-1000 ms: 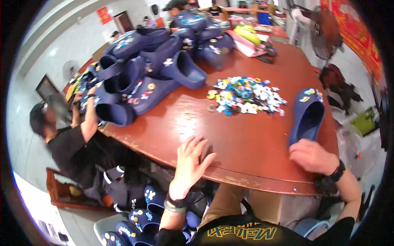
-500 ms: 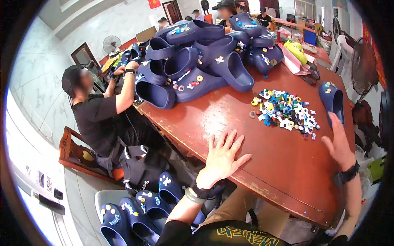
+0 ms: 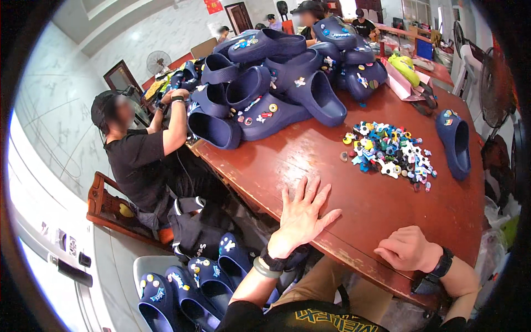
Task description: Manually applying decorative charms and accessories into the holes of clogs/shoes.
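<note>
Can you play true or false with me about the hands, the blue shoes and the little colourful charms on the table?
1. The left hand lies flat on the red table with fingers spread. True.
2. The right hand holds a blue shoe. False: it rests empty near the table edge.
3. The colourful charms lie in a heap on the table. True.
4. The single blue shoe sits left of the charms. False: it is to their right.
5. More blue shoes lie on the floor. True.

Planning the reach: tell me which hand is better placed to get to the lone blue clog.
Right, probably. The right hand rests on the table edge on the lone blue clog's side; the left hand lies flat farther away.
</note>
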The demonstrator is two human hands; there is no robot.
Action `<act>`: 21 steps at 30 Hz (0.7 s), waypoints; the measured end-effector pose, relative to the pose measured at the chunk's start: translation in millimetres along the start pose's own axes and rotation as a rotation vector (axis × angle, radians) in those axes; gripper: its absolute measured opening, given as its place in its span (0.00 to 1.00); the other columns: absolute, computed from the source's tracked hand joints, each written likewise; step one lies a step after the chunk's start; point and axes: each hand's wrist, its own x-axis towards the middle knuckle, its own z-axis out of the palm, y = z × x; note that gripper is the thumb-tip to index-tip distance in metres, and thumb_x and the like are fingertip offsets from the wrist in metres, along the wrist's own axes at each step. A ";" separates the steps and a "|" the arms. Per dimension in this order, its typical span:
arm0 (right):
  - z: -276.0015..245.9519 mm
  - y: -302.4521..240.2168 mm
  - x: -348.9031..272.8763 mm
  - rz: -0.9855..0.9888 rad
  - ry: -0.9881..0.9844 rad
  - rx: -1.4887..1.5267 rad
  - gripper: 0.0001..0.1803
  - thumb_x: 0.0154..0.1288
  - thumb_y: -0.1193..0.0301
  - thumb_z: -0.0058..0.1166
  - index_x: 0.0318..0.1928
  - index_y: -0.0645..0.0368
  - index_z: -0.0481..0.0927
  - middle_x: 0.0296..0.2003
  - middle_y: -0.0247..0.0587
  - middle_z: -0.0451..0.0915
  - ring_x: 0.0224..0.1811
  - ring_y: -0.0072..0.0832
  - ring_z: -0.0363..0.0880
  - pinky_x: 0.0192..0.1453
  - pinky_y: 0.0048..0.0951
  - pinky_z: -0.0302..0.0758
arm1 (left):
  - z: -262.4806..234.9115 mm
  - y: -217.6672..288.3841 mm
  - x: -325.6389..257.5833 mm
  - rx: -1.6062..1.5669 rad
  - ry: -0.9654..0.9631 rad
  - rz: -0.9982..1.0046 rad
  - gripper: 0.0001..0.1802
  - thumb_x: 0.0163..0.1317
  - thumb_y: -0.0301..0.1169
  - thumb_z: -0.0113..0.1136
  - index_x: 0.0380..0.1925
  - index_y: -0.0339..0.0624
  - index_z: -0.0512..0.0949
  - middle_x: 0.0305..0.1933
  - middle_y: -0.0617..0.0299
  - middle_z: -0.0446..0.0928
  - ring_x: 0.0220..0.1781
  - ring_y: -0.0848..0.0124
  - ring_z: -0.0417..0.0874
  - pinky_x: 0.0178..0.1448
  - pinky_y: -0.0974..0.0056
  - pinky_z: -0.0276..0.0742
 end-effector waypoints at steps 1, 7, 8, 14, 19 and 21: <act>5.3 1.1 -2.6 0.091 -0.021 0.072 0.09 0.55 0.70 0.66 0.25 0.55 0.78 0.18 0.37 0.77 0.20 0.34 0.78 0.24 0.32 0.74 | 0.2 -0.1 -1.0 0.001 -0.004 -0.002 0.40 0.64 0.63 0.45 0.70 0.53 0.62 0.74 0.53 0.57 0.77 0.49 0.52 0.72 0.30 0.42; 14.9 1.0 4.3 0.187 -0.050 0.127 0.10 0.56 0.67 0.65 0.23 0.55 0.78 0.17 0.40 0.76 0.19 0.38 0.77 0.23 0.35 0.72 | 0.1 -4.6 1.4 -0.047 0.008 0.021 0.40 0.63 0.61 0.48 0.67 0.48 0.65 0.74 0.48 0.57 0.76 0.46 0.51 0.72 0.29 0.41; 15.1 0.7 5.4 0.174 -0.046 0.128 0.10 0.56 0.67 0.65 0.23 0.55 0.78 0.17 0.40 0.76 0.19 0.38 0.77 0.23 0.35 0.72 | -5.8 -9.2 2.9 -0.038 0.016 0.015 0.40 0.63 0.61 0.48 0.67 0.48 0.65 0.74 0.48 0.57 0.76 0.46 0.51 0.72 0.29 0.41; 10.7 -2.8 0.0 0.230 -0.068 0.149 0.11 0.57 0.67 0.64 0.22 0.55 0.78 0.16 0.41 0.76 0.19 0.38 0.77 0.23 0.35 0.72 | -96.5 -41.9 58.2 -0.346 -0.833 0.294 0.39 0.62 0.60 0.57 0.59 0.36 0.72 0.48 0.46 0.81 0.51 0.56 0.82 0.55 0.59 0.76; 6.3 -8.5 -11.0 0.328 -0.085 0.223 0.11 0.57 0.67 0.64 0.23 0.55 0.78 0.17 0.41 0.76 0.18 0.38 0.77 0.22 0.35 0.71 | -151.8 -23.1 34.9 -0.299 -0.714 0.637 0.35 0.65 0.53 0.56 0.61 0.35 0.68 0.50 0.43 0.79 0.50 0.49 0.81 0.52 0.54 0.77; 7.6 -8.1 -11.3 0.363 -0.112 0.235 0.11 0.58 0.67 0.64 0.23 0.55 0.78 0.17 0.41 0.76 0.19 0.38 0.77 0.22 0.35 0.71 | -176.6 -15.0 28.1 -0.475 -0.823 0.742 0.34 0.65 0.48 0.59 0.62 0.34 0.66 0.52 0.43 0.79 0.53 0.48 0.80 0.56 0.54 0.76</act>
